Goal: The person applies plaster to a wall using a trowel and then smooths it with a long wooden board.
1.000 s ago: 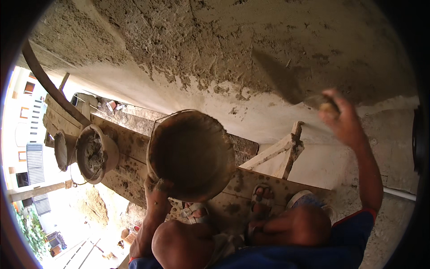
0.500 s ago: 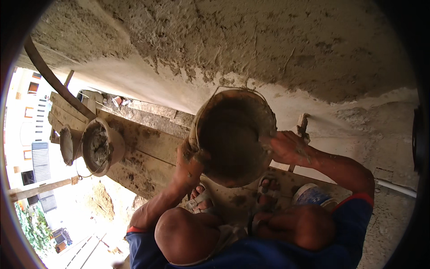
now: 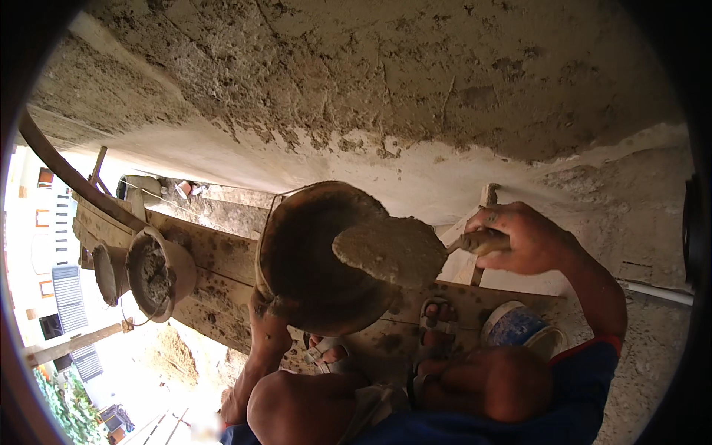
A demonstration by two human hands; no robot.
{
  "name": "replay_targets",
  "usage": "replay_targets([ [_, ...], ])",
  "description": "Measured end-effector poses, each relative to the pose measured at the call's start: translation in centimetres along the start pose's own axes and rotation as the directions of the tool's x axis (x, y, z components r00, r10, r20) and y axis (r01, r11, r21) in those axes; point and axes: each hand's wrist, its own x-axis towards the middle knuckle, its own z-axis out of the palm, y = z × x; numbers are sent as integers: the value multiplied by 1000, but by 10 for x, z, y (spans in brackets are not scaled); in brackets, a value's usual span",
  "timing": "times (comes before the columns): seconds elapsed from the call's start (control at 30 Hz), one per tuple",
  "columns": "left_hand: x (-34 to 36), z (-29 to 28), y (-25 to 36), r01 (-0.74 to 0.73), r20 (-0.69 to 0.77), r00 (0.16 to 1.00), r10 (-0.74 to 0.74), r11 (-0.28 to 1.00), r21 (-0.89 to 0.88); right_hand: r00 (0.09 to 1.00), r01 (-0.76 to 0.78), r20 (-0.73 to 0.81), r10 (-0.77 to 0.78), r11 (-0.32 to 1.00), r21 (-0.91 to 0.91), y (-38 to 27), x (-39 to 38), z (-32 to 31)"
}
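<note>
My left hand (image 3: 268, 324) grips the near left rim of a mortar-stained bucket (image 3: 308, 245), which is tilted so its dark inside faces me. A wire handle runs along its far left edge. In my right hand (image 3: 515, 236) is the handle of a trowel (image 3: 397, 251). Wet grey mortar covers the trowel's blade, hiding its metal, and the blade overlaps the bucket's right rim. The fingers of my right hand wrap round the handle, right of the bucket.
Below me runs a wooden plank platform (image 3: 215, 300) spattered with mortar. Two more buckets stand on its left, the nearer one (image 3: 159, 274) holding mortar. A blue and white pail (image 3: 519, 328) lies by my right foot. A partly plastered wall (image 3: 415, 81) rises ahead; open drop at lower left.
The trowel has come out of the bucket loaded with mortar as my right hand moved right and slightly up. The bucket and my left hand have shifted left and down in view.
</note>
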Motion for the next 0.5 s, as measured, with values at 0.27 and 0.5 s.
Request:
replay_targets([
  [0.27, -3, -6, 30, 118, 49, 992, -113, 986, -120, 817, -254, -505, 278, 960, 116, 58, -19, -70],
  [0.5, 11, 19, 52, 267, 166, 954, -249, 958, -100, 938, -152, -328, 116, 984, -88, -21, -42, -48],
])
